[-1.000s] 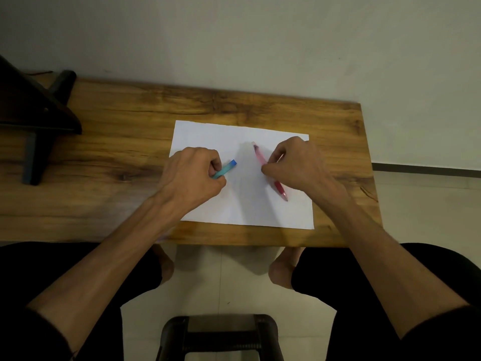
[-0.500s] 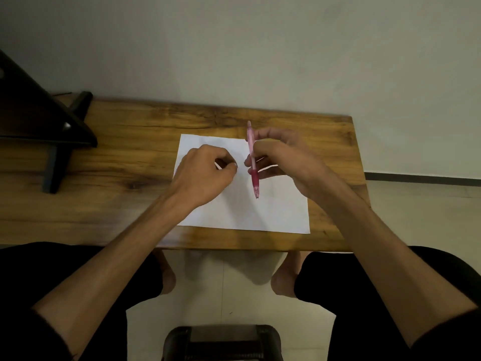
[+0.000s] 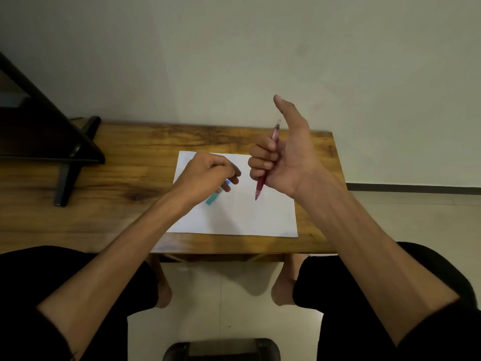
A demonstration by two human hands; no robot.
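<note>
Above the wooden table (image 3: pixel 125 162) and white sheet (image 3: pixel 234 217), the right hand (image 3: pixel 283 157) fisted the red pen (image 3: pixel 261 184) tip-down, thumb stretched clear, the left hand (image 3: pixel 205 173) curled round a teal piece (image 3: pixel 213 198) low over the paper; likely readying the pen, needing next a writing grip.

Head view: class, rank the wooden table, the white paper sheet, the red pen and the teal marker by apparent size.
1. wooden table
2. white paper sheet
3. red pen, held nearer the camera
4. teal marker, partly hidden by the left hand, so pen-versus-marker is unsure
</note>
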